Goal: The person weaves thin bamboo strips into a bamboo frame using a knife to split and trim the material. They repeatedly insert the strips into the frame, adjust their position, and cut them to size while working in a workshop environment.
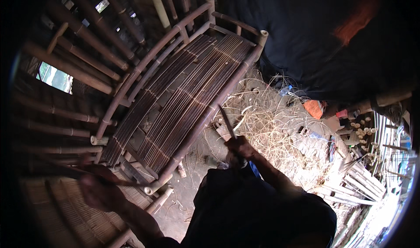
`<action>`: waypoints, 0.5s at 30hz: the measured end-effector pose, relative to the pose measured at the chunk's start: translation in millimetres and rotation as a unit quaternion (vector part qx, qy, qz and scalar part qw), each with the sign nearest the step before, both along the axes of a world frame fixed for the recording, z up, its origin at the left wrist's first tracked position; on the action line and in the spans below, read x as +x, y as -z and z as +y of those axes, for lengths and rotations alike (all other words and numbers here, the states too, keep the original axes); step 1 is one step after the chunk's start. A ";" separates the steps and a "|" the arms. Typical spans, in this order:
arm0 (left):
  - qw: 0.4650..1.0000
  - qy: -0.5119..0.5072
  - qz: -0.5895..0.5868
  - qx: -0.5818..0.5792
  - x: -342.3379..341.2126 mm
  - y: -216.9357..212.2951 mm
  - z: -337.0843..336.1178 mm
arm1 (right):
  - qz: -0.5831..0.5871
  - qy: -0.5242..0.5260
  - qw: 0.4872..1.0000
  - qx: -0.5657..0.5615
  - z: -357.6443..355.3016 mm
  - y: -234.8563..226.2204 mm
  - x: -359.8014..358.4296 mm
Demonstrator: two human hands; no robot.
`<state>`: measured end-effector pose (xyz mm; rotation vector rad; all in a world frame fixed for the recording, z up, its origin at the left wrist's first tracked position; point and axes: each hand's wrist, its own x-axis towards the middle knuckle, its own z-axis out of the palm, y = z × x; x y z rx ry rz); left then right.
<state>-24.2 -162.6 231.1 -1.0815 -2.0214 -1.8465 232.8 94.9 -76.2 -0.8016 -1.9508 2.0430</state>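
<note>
My right hand is closed around the handle of a knife. Its long, narrow blade points up and away, close to the front rail of a bamboo bench. At the lower left, my left hand is smeared by motion. Its fingers look wrapped round a long dark strip, also blurred, that runs out on both sides of the hand. That hand is over the near end of the bench and a slatted bamboo surface. The strip's exact kind cannot be made out.
Pale, curled shavings cover the ground on the right. A dark cloth hangs at the far right. An orange item lies below it. Cut bamboo poles are piled at the right, and a bamboo pole wall rises on the left.
</note>
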 end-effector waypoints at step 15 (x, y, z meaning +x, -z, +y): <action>0.830 -0.065 -0.554 0.028 -46.6 193.0 105.2 | 0.136 0.110 0.895 -0.410 72.4 -29.4 -271.9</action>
